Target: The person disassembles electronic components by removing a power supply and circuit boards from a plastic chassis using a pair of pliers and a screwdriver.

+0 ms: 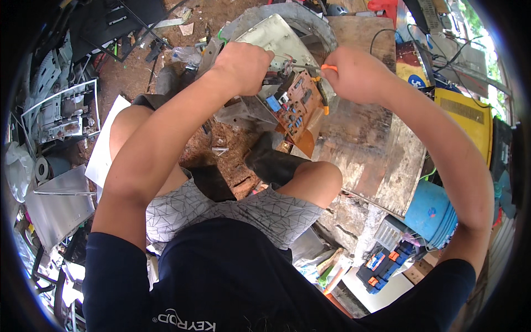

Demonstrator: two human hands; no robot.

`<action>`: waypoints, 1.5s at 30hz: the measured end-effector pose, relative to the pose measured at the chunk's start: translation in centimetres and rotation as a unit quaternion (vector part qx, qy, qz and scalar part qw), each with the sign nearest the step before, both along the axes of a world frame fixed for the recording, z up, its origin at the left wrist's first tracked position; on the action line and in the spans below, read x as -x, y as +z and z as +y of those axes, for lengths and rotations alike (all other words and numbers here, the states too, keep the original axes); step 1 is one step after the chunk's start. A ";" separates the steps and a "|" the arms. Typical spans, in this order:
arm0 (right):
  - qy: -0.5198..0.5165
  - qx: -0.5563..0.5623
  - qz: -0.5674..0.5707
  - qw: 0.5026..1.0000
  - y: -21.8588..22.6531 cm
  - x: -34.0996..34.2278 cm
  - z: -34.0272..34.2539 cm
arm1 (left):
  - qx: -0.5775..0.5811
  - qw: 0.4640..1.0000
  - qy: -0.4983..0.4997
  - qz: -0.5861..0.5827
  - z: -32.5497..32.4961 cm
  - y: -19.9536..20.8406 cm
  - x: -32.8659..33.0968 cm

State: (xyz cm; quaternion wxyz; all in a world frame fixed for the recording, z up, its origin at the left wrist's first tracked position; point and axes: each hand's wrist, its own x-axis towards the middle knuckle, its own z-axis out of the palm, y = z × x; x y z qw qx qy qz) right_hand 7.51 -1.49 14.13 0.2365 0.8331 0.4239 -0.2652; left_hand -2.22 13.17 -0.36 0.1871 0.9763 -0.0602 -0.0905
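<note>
From where I'm standing, the person's right hand (357,74) is gripping a screwdriver (330,67), its fingers wrapping tightly around the smooth orange handle. The slim metal shaft is pointing left, toward thin wires (285,57) at the pale casing; I cannot tell whether the tip is touching anything. The left hand (243,66) is resting at the casing's left side, its fingers curling inward, but I cannot tell what they are pinching, as the back of the hand is hiding it.

The casing (268,34), a smooth, off-white shell with rounded corners, is lying within a rough grey ring (249,23) beyond the upper left corner of the surface (365,133), a slab of scuffed, stained wood with a flaking grain. Just below the casing, a flat, brown circuit board (303,105) is sitting tilted at the surface's left edge, bristling with blocky blue and black components. Pliers (325,102) with yellow-and-black handles are lying against the board's right side.

Past the surface's right edge, a ribbed yellow panel (467,119) is standing upright, while a rounded blue plastic bucket (428,213) is leaning near the lower right corner.
</note>
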 end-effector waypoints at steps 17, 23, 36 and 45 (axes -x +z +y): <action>-0.044 0.044 0.088 0.994 1.7 2.2 1.5 | 0.014 0.999 -0.045 -0.016 2.0 0.1 2.3; -0.231 0.066 0.145 0.960 -0.4 0.5 1.2 | -0.011 0.997 -0.072 -0.037 1.6 -0.5 2.1; 0.143 0.069 0.093 0.983 -2.4 1.4 -0.9 | -0.008 0.997 -0.081 -0.008 1.1 -0.4 1.5; 0.159 0.078 0.066 0.982 -2.5 1.2 -0.9 | -0.006 0.996 -0.087 -0.026 0.9 -0.7 1.5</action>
